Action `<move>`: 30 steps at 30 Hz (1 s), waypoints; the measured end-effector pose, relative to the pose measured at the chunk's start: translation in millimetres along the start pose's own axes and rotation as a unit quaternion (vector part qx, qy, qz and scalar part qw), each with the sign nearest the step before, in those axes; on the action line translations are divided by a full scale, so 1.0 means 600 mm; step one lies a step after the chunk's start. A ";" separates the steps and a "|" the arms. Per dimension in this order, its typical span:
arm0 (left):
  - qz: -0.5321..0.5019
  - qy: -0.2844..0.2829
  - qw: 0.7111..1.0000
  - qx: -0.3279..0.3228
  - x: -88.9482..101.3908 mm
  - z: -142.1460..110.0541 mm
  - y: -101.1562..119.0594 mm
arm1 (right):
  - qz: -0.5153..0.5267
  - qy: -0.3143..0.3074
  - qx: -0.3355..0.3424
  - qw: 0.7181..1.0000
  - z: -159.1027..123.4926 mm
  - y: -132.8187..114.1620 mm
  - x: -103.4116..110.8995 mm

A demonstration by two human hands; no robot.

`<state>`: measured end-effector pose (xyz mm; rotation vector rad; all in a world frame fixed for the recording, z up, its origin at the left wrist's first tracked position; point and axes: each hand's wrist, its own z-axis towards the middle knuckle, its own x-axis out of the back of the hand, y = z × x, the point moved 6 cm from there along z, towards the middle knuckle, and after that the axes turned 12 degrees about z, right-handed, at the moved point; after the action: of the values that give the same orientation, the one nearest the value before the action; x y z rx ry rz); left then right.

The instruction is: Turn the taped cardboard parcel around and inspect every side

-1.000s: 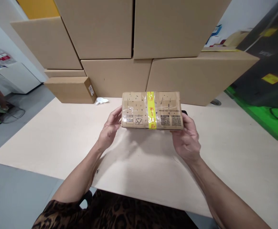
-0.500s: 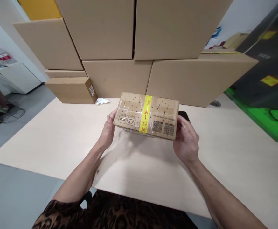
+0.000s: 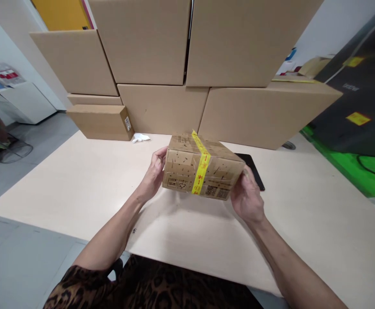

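A small cardboard parcel (image 3: 203, 165) with a yellow tape band and clear tape is held just above the pale table (image 3: 78, 180). My left hand (image 3: 154, 174) grips its left end, fingers curled round the edge. My right hand (image 3: 247, 196) grips its right end from below. The parcel is tilted, its top face and front side both showing, with printed codes on the front. A flat black object (image 3: 252, 169) lies on the table behind the parcel's right end.
Large cardboard boxes (image 3: 161, 103) are stacked along the table's far edge. A smaller flat box (image 3: 99, 122) lies at the back left, with a crumpled white scrap (image 3: 140, 137) beside it. A green and black machine (image 3: 355, 128) stands at the right.
The parcel has been lowered and tipped towards me and turned, so its top face now shows. Both hands kept hold of its ends. The black object behind it came into view.
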<state>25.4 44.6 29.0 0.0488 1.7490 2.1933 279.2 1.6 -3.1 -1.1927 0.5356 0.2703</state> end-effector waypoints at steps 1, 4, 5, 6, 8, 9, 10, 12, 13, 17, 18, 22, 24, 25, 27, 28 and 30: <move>-0.003 0.014 1.000 0.015 0.003 0.001 -0.005 | -0.004 0.001 -0.012 1.000 0.000 0.003 0.000; 0.000 0.053 0.996 0.070 0.011 0.001 -0.022 | -0.021 0.005 -0.036 0.999 -0.001 0.009 0.000; 0.006 0.060 0.994 0.089 0.013 0.000 -0.026 | -0.024 0.008 -0.041 0.999 0.000 0.009 0.000; 0.015 0.067 0.992 0.108 0.014 -0.001 -0.030 | -0.024 0.013 -0.046 0.999 0.001 0.010 0.000; 0.043 0.082 0.984 0.152 0.018 -0.004 -0.039 | -0.025 0.018 -0.061 0.998 0.004 0.013 0.000; 0.058 0.090 0.979 0.174 0.020 -0.006 -0.044 | -0.024 0.020 -0.072 0.997 0.005 0.017 0.000; 0.070 0.097 0.974 0.194 0.021 -0.009 -0.048 | -0.022 0.027 -0.083 0.996 0.006 0.021 0.002; 0.078 0.101 0.966 0.225 0.019 -0.013 -0.054 | -0.020 0.056 -0.101 0.993 0.006 0.031 0.011; 0.072 0.096 0.965 0.233 0.016 -0.014 -0.056 | -0.021 0.073 -0.112 0.991 0.005 0.036 0.016; 0.039 0.030 0.980 0.193 -0.002 -0.009 -0.052 | -0.021 0.057 -0.154 0.986 -0.001 0.046 0.017; 0.036 0.014 0.985 0.166 -0.005 -0.007 -0.049 | -0.015 0.044 -0.149 0.988 -0.001 0.043 0.013; 0.071 -0.019 0.997 0.030 -0.008 -0.003 -0.035 | 0.008 0.020 -0.048 0.999 0.005 0.010 0.003; 0.101 -0.015 0.994 -0.025 -0.006 -0.006 -0.029 | 0.014 0.018 -0.014 1.000 0.009 0.002 0.002; 0.111 -0.010 0.993 -0.047 -0.005 -0.008 -0.025 | 0.020 0.023 -0.009 1.000 0.012 0.002 0.004; 0.126 -0.003 0.989 -0.073 -0.004 -0.013 -0.019 | 0.039 0.043 -0.013 0.998 0.018 0.009 0.013; 0.133 -0.002 0.988 -0.075 -0.004 -0.015 -0.018 | 0.053 0.054 -0.017 0.997 0.021 0.014 0.018; 0.146 0.007 0.988 -0.056 -0.001 -0.017 -0.020 | 0.086 0.070 -0.026 0.994 0.025 0.023 0.028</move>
<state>26.1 37.3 15.3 0.2806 1.7129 2.5002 290.9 19.3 -19.1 -1.2241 0.7596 0.3502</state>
